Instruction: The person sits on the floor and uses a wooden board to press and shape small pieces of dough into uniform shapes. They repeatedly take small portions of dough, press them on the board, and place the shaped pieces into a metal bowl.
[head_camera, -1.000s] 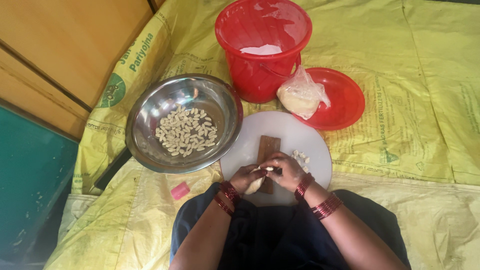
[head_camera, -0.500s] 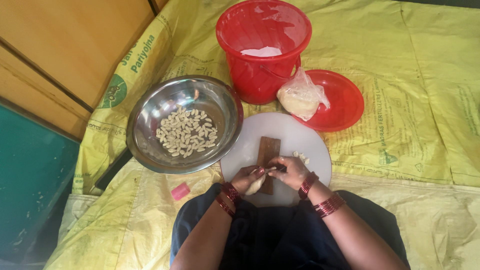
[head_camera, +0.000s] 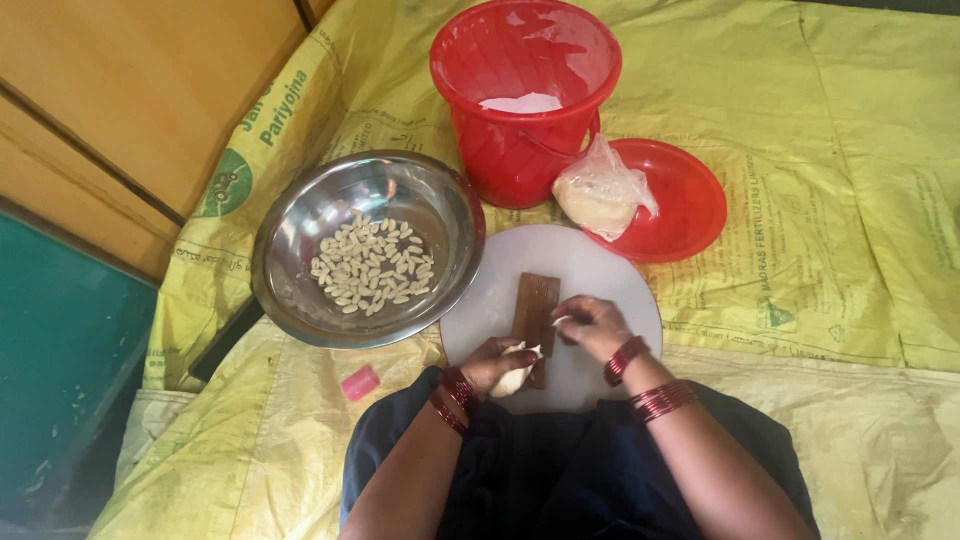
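Yellow sacking (head_camera: 820, 200) underfoot: left hand (head_camera: 497, 362) clamps a dough lump (head_camera: 516, 372); at two o'clock, right hand (head_camera: 592, 326) fingers pinch a small piece (head_camera: 561, 321) over a wooden strip (head_camera: 535, 312).

Beneath you: floor (head_camera: 60, 340) painted teal at left, wooden panel (head_camera: 130, 90) upper left, yellow woven sacking (head_camera: 850, 180) spread across the rest, evenly daylit.

Reds, yellow and steel
Red bucket (head_camera: 525, 100), red plate (head_camera: 690, 200), white round board (head_camera: 590, 270), brown wooden block (head_camera: 535, 305), pale dough (head_camera: 515, 375), yellow printed sacking (head_camera: 820, 150).

White dough lump (head_camera: 515, 376) over brown board (head_camera: 535, 312).
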